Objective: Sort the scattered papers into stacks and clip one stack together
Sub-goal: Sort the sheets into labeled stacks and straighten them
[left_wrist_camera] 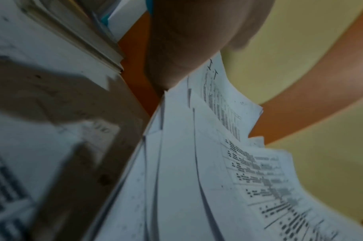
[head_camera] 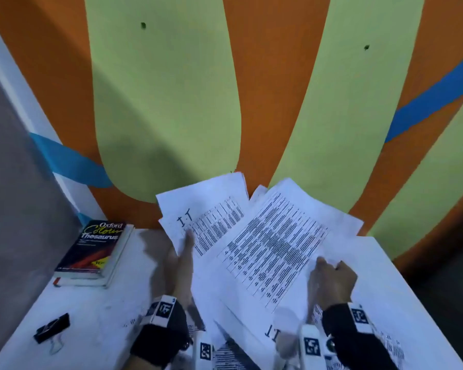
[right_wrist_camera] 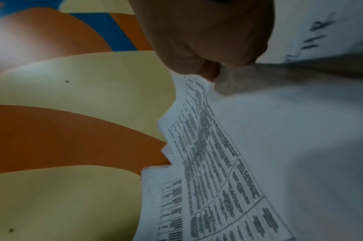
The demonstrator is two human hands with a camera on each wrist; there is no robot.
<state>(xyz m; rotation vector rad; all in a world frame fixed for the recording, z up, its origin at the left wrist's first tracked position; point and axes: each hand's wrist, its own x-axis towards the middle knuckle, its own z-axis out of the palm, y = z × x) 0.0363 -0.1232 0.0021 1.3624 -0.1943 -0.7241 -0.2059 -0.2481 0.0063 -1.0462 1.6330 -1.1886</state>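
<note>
Several white printed sheets lie fanned across the far half of the white table [head_camera: 112,311]. My left hand [head_camera: 184,245] pinches the near edge of a bundle marked "1.1" [head_camera: 211,209], thumb on top; in the left wrist view the hand [left_wrist_camera: 184,48] sits at the edge of those sheets [left_wrist_camera: 197,163]. The right hand [head_camera: 329,267] has curled fingers pinching the edge of a big sheet with a printed table [head_camera: 273,244]; close up, the right hand [right_wrist_camera: 211,70] nips the sheet's corner [right_wrist_camera: 213,163]. A black binder clip [head_camera: 52,327] lies apart at the near left.
An Oxford thesaurus [head_camera: 91,249] rests on another book at the table's far left corner. More printed sheets [head_camera: 254,335] lie under my wrists at the near edge. Beyond the table is an orange and green floor [head_camera: 166,102] with blue tape strips.
</note>
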